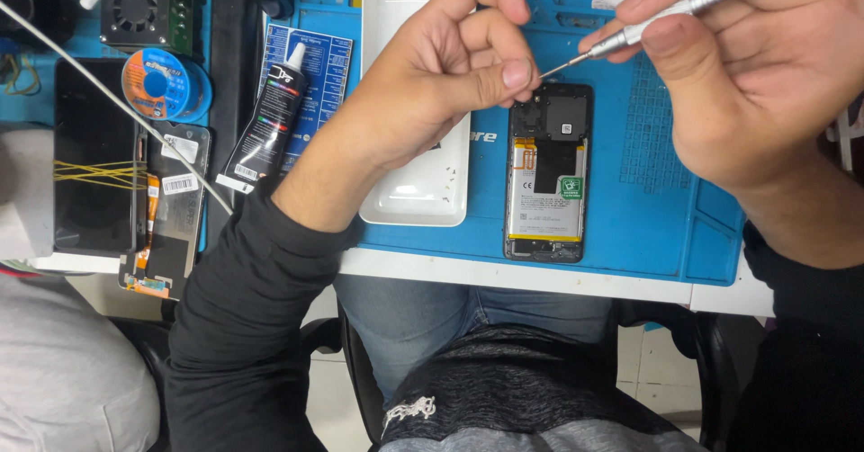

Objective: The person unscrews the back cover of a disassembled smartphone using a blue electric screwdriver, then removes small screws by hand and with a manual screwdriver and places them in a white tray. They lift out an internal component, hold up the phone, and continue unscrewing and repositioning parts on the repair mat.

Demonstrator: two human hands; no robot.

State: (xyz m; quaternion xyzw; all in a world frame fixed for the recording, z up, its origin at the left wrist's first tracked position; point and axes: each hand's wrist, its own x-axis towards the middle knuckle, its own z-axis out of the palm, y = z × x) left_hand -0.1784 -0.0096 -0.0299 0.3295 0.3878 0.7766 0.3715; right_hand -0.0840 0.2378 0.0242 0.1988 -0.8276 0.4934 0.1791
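Denim-clad knees sit below the bench point(540, 277), where an opened smartphone point(549, 173) lies back-up on the blue repair mat point(648, 191), battery exposed, at 3 o'clock from the white tray point(387, 20). At 12 o'clock from the phone, the left hand point(441, 83) curls, thumb and forefinger pinched at the tip of the precision screwdriver point(684, 7), likely picking off a screw too small to see. The right hand point(756, 83) slants in from 2 o'clock, fingers closed around the driver's shaft to steady it.

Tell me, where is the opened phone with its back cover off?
In the head view, the opened black phone lies on the blue work mat, right of centre, just right of the white rectangular tray and below the silver screwdriver's tip.
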